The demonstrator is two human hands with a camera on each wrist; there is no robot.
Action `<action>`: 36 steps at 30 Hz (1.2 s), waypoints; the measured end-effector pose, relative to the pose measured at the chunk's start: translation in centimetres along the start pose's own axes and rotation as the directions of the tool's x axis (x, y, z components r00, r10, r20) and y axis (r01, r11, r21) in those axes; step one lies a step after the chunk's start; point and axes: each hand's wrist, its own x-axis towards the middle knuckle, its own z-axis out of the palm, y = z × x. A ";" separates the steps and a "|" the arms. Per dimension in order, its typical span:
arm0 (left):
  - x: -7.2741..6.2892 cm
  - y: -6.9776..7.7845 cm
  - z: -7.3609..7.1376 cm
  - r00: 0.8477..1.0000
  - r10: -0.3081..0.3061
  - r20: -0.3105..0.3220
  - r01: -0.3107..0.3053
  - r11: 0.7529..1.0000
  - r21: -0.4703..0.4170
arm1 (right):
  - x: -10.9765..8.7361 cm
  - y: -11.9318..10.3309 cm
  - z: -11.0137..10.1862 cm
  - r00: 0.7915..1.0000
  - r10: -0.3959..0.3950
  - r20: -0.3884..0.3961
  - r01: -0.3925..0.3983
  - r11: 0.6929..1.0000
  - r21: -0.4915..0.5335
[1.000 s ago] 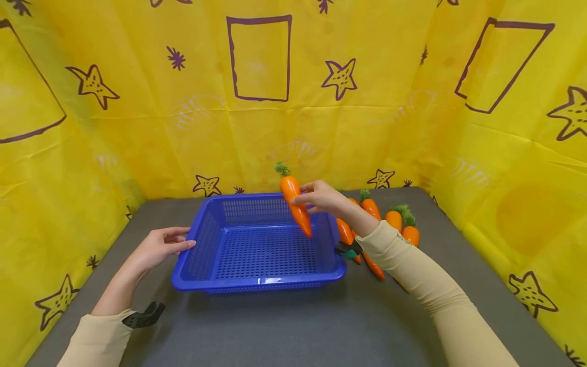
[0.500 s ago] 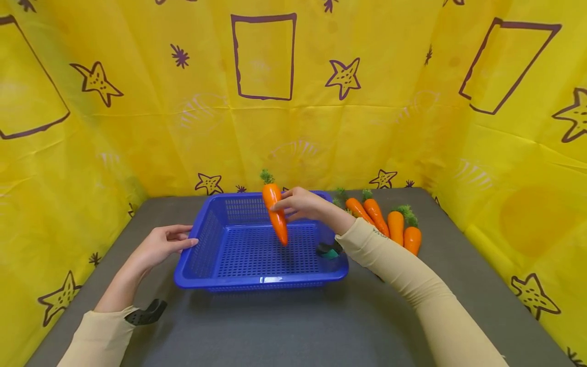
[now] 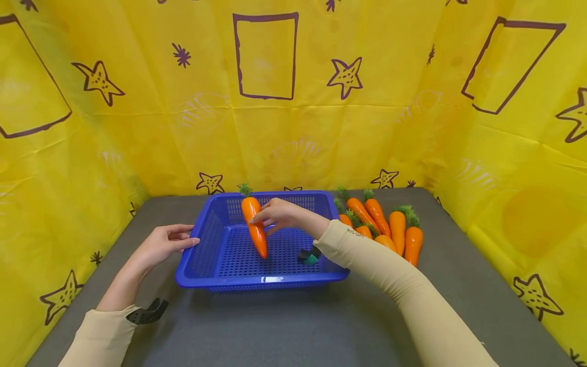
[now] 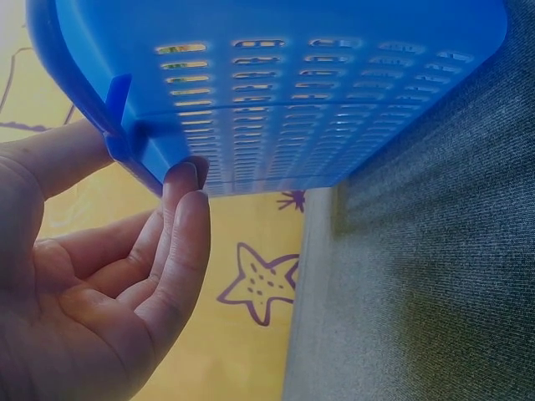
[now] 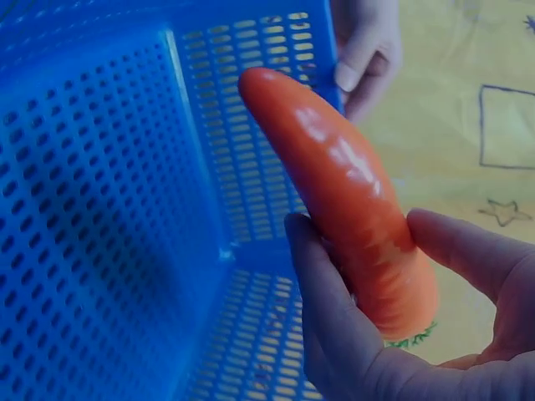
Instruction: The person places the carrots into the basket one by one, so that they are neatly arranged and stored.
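My right hand (image 3: 277, 213) pinches a shiny orange carrot (image 3: 255, 227) between thumb and fingers, over the left half of a blue plastic basket (image 3: 261, 280). The carrot's green top points up and its tip slants down toward the mesh floor. In the right wrist view the thumb and fingers grip the carrot's (image 5: 351, 184) thick end from both sides. My left hand (image 3: 160, 245) holds the basket's left rim, thumb over the edge. Seen from the left wrist, the curled fingers (image 4: 180, 242) lie under the rim against the basket's outer wall (image 4: 267, 109).
Several more carrots (image 3: 398, 232) with green tops lie right of the basket on the grey table (image 3: 257, 331), partly hidden by the right sleeve (image 3: 390, 265). A yellow cloth (image 3: 293, 137) with purple star drawings stands around the back and sides.
My right hand has carried the carrot left and lower, from the basket's right back rim to over its left half. The left hand keeps its place on the rim.
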 end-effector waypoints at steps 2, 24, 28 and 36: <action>0.0 0.0 0.0 1.000 0.000 0.000 0.000 1.000 -0.001 | 0.3 0.1 0.6 1.000 0.009 0.006 -0.009 1.000 0.009; 0.0 0.0 -0.1 1.000 0.003 0.017 -0.003 1.000 -0.006 | 4.7 1.2 4.9 0.968 0.197 0.153 -0.229 0.947 0.225; 0.0 0.1 -0.2 1.000 -0.007 0.019 0.007 1.000 -0.002 | 5.2 1.3 5.5 0.953 0.241 0.185 -0.286 0.917 0.279; 0.1 0.2 -0.1 1.000 -0.019 0.022 0.019 1.000 0.008 | 6.1 1.9 6.3 0.935 0.280 0.218 -0.343 0.872 0.350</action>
